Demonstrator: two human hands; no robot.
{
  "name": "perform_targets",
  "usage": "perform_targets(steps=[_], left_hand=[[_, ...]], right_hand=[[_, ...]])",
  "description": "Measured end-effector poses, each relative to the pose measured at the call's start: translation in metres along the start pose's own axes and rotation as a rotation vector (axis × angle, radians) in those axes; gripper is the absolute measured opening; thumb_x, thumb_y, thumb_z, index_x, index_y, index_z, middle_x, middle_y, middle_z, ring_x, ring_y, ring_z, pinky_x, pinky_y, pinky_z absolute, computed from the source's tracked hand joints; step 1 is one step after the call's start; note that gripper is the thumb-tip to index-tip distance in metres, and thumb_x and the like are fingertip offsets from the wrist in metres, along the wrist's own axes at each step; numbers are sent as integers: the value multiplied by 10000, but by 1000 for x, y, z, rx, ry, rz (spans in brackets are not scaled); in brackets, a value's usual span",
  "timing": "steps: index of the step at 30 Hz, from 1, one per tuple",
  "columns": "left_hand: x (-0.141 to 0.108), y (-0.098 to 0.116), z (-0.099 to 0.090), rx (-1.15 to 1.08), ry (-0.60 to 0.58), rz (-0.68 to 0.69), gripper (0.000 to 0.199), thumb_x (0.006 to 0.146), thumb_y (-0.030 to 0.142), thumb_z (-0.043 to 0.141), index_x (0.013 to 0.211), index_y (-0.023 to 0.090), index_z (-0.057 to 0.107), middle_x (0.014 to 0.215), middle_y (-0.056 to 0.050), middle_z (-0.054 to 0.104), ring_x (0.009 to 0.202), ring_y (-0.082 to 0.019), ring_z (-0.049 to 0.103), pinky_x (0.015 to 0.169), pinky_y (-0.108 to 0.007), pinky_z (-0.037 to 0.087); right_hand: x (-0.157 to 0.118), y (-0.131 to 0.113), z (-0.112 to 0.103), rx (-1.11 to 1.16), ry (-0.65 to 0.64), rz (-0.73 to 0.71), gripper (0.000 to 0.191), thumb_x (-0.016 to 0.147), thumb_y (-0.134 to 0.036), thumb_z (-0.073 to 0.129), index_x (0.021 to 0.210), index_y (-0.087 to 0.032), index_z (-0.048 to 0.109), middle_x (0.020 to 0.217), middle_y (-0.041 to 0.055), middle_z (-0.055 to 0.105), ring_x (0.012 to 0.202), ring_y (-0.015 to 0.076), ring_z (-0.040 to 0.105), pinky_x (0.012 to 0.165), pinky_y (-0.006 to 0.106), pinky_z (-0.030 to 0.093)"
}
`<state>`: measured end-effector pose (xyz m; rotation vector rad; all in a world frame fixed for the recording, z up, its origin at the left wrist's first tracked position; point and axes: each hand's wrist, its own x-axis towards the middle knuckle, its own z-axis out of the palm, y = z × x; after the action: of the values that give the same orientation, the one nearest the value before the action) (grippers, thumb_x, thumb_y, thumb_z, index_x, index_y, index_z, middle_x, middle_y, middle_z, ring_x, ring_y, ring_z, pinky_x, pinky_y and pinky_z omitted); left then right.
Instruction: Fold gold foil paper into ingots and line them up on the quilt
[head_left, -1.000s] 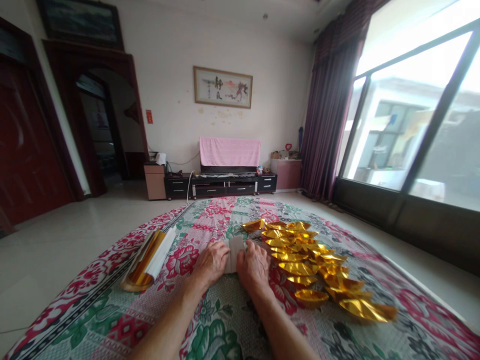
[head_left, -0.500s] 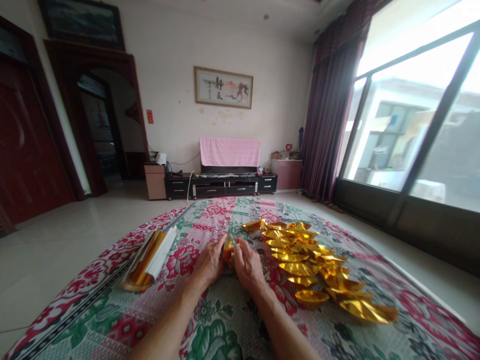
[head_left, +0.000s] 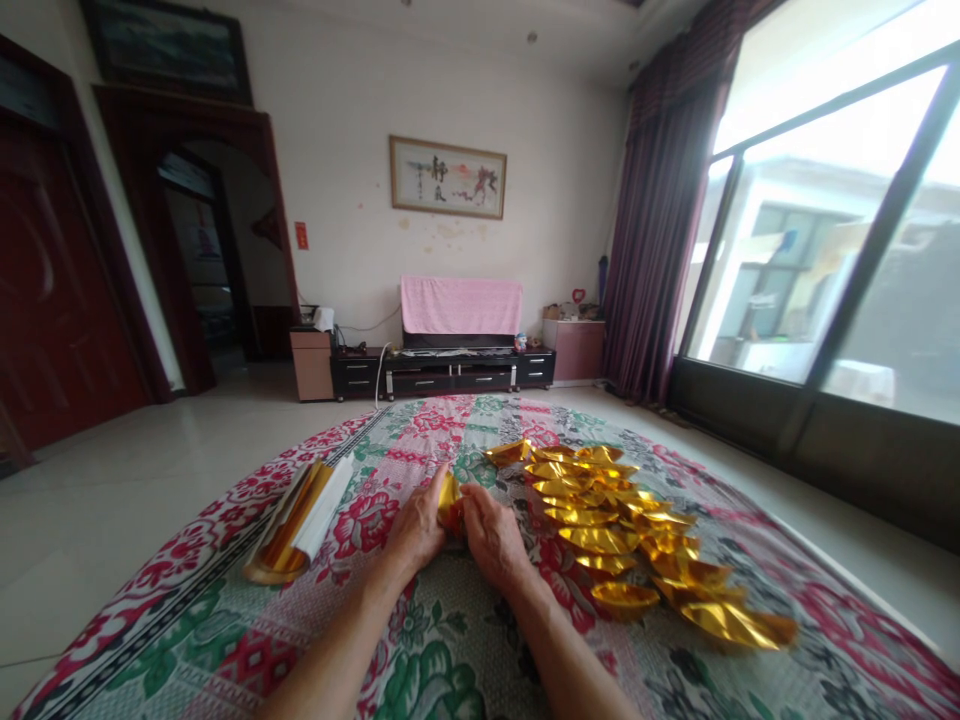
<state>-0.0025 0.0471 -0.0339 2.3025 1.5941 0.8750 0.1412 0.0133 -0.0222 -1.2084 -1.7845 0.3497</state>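
Observation:
Between my two hands is a folded piece of gold foil paper [head_left: 450, 497], held just above the flowered cloth. My left hand [head_left: 419, 518] is closed on its left side, the thumb and fingers pinching it. On the other side my right hand [head_left: 491, 528] grips the same piece with curled fingers. The fingertips and the lower part of the paper are partly hidden. To the right, several boat-shaped gold paper ingots [head_left: 598, 541] lie in rows. A curled stack of gold and white paper sheets [head_left: 295, 525] rests to the left.
The flowered tablecloth [head_left: 330, 655] covers a round table. Past its far edge stands a low black cabinet [head_left: 420, 383] with a pink cloth [head_left: 461, 304] above it. A large window [head_left: 810, 270] and purple curtain [head_left: 654, 240] are on the right.
The gold paper between my hands has turned and tilted, so a broader gold face shows now. Both hands have shifted slightly around it. The ingots and the paper stack have stayed in place.

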Motion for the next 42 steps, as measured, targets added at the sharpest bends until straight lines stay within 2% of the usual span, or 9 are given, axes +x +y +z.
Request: perform_targets(steps=[8,11,15,17,21,25,30,37,42], left_hand=[[1,-2,0,-57,5,28,698,762,127,380,1422,167,154,1090,-94,622,1019,-190,557,906,-314,399],[1,-3,0,-46,0,24,701,760,131,382,1421,151,152,1107,-106,620,1048,-200,548,903,-321,403],[1,-3,1,-21,17,18,659,795,167,370,1418,132,159,1141,-130,606,1053,-208,558,893,-330,412],[1,-3,2,6,16,2,637,814,190,363,1416,121,165,1123,-146,612,1029,-211,573,871,-326,421],[1,-2,2,10,-4,-16,629,818,179,355,1416,132,169,1122,-138,617,1038,-206,568,865,-315,423],[1,0,0,-16,-9,0,682,762,106,377,1413,153,180,1170,-101,603,1097,-177,531,928,-300,400],[1,2,-2,-2,-27,13,594,765,104,381,1351,183,323,1168,-86,600,1098,-182,525,933,-301,398],[2,4,-3,69,-12,45,445,767,92,391,1186,183,509,1142,-65,607,1067,-178,524,943,-301,391],[2,8,-5,94,-21,138,305,790,103,384,937,201,633,1038,-50,622,1008,-173,542,934,-313,396]], right_hand=[[1,-1,0,-1,80,-35,217,829,-233,429,980,-181,575,904,49,634,841,145,579,768,234,418],[0,-1,-1,23,48,-50,245,840,-211,402,1032,-190,552,972,47,625,899,143,572,815,242,412],[-1,-5,-4,58,-36,-149,299,850,-168,363,1106,-205,511,1074,42,607,998,136,544,881,243,386],[-1,-6,-5,28,-56,-158,292,856,-164,349,1087,-205,522,1021,34,626,952,135,558,856,241,390],[0,-3,-2,-92,-26,-77,287,872,-180,325,1051,-185,550,865,37,641,816,143,574,760,240,399],[1,1,1,-169,36,3,276,863,-182,345,1040,-169,556,851,48,637,815,152,569,750,243,384],[0,2,2,-264,-2,-4,210,830,-173,409,885,-186,612,798,34,617,768,144,549,703,231,366],[-2,2,3,-322,-53,-48,213,808,-165,462,826,-216,668,872,40,612,852,150,534,786,248,357],[-3,0,2,-345,-67,-65,215,806,-163,458,832,-212,666,902,46,616,864,158,531,795,265,360]])
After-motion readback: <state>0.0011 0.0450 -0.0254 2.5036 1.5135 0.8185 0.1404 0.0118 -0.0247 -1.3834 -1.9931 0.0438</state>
